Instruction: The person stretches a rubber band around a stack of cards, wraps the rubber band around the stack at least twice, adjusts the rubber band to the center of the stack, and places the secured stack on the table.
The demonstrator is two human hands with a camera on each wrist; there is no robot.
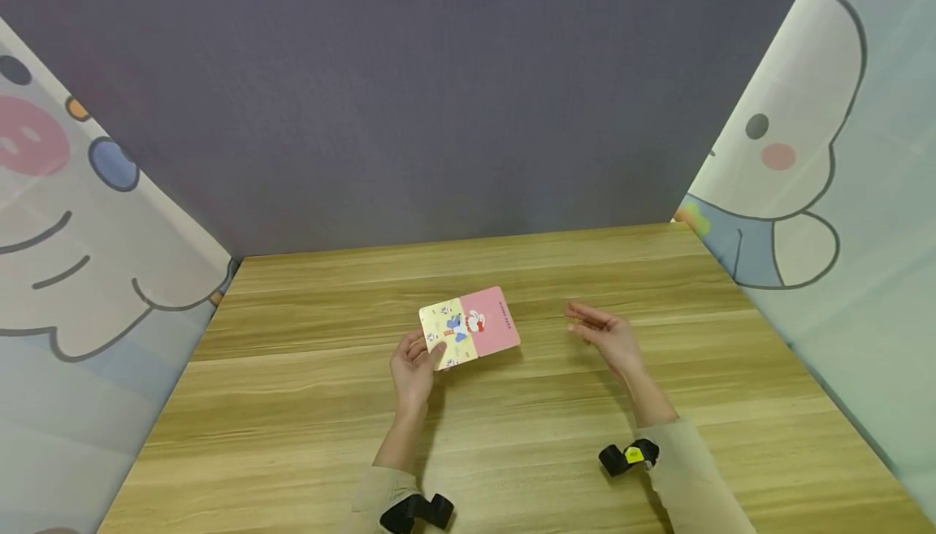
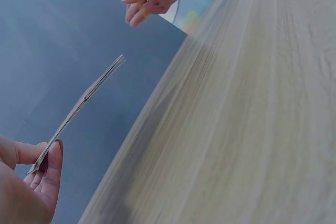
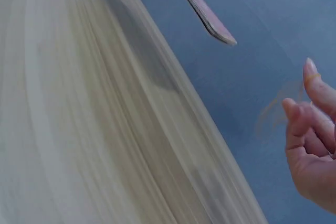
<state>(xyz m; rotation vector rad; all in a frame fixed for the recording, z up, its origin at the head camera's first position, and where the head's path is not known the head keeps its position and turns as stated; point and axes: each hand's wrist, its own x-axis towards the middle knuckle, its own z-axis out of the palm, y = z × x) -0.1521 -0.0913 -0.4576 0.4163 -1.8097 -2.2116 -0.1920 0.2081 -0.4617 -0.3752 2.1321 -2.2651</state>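
A: How many things do you see?
B: One little book, one thin yellow rubber band and two hands. There is one black gadget by the left wrist and one more black gadget by the right. That makes two.
A: What does the book look like?
B: It is flat, with round corners. One half is yellow, with a blue animal and tiny pictures. The other half is pink, with a white animal that has a bit of red. Dark letters run near the pink edge, but they are too small to read. From the side, I see thin layers.
A: Where is it?
B: Up above the wooden surface, tilted. The left hand pinches the yellow end, thumb on top.
A: And the right hand?
B: It is off to the book's right, not touching it. Its fingers are curled close, holding the blurry band.
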